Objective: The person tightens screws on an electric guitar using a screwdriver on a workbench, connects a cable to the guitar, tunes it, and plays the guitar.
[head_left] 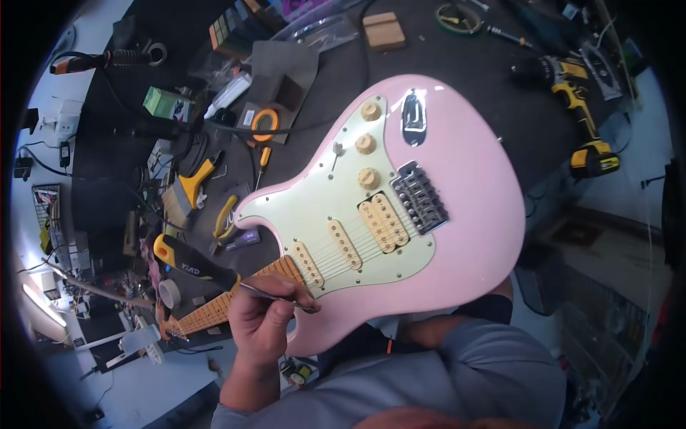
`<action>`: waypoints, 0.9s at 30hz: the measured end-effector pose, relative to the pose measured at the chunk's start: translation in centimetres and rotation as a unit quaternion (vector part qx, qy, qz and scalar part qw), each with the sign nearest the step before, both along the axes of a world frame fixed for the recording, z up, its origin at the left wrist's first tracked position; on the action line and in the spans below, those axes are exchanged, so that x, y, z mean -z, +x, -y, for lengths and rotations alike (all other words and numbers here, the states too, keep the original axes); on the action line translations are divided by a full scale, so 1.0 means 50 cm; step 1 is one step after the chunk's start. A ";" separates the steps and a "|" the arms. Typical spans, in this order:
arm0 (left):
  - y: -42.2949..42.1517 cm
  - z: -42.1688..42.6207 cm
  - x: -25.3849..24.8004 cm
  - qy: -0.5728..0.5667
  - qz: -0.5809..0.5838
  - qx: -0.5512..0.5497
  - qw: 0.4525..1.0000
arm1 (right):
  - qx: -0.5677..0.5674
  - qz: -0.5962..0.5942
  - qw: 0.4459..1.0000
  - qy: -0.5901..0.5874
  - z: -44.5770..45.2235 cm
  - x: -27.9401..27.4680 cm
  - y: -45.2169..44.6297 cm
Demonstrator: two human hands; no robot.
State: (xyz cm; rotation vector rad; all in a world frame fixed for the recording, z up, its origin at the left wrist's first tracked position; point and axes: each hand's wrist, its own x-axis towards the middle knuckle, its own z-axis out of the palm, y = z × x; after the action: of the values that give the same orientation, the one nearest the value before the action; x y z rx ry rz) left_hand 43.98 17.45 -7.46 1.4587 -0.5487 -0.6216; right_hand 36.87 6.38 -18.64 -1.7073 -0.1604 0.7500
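My left hand (261,318) is closed around the metal shaft of a screwdriver (196,264) with a black and yellow handle. The handle points up and left, and the shaft's end is over the lower horn edge of a pink electric guitar (475,186), near the neck joint. The guitar lies face up, with a pale green pickguard (307,204), cream knobs and pickups, and a metal bridge (420,198). Its maple neck (214,312) runs down left behind my left hand. My right forearm goes beneath the guitar body, which hides my right hand.
A yellow cordless drill (582,118) lies at the right on the dark bench (457,68). Pliers (225,217), a small screwdriver (263,159), orange tape (265,124) and a wooden block (384,31) lie beyond the guitar. Cables and tools crowd the left.
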 end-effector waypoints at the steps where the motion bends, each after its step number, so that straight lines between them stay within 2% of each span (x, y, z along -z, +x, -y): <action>1: -0.001 -0.006 0.004 0.006 0.004 0.001 1.000 | 0.006 0.003 1.000 0.010 0.017 -0.026 0.007; 6: -0.002 -0.019 0.008 0.007 0.014 -0.002 1.000 | 0.035 0.020 0.999 0.027 0.071 -0.122 0.038; 8: -0.004 -0.023 0.010 0.003 0.024 -0.001 1.000 | 0.062 0.029 0.998 0.016 0.063 -0.136 0.040; 10: -0.002 -0.025 0.015 0.007 0.046 0.008 0.999 | 0.142 0.058 0.988 -0.020 0.004 -0.115 0.030; 11: -0.002 -0.022 0.019 0.010 0.048 0.005 0.999 | 0.134 0.061 0.989 -0.018 0.002 -0.112 0.030; 13: 0.000 -0.011 0.016 0.020 0.049 -0.001 0.999 | 0.099 0.057 0.993 -0.006 0.022 -0.103 0.036; 17: 0.048 0.092 -0.002 0.027 0.141 0.002 0.990 | 0.027 0.056 0.998 0.012 0.042 -0.086 0.036; 22: 0.065 0.227 0.017 0.060 0.159 0.020 0.985 | -0.110 0.057 0.992 0.037 0.034 -0.025 -0.004; 25: 0.049 0.238 0.044 0.116 0.255 0.018 0.960 | -0.222 0.036 0.974 0.006 0.012 0.071 -0.043; 27: 0.030 0.250 0.041 0.133 0.252 -0.026 0.958 | -0.294 0.005 0.954 -0.059 -0.016 0.191 -0.064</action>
State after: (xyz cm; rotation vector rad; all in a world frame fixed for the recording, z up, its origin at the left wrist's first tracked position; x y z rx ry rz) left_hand 45.47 4.95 -9.51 1.8968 -0.8416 -0.2804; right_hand 33.64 7.19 -28.17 -1.7916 -0.6643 1.2051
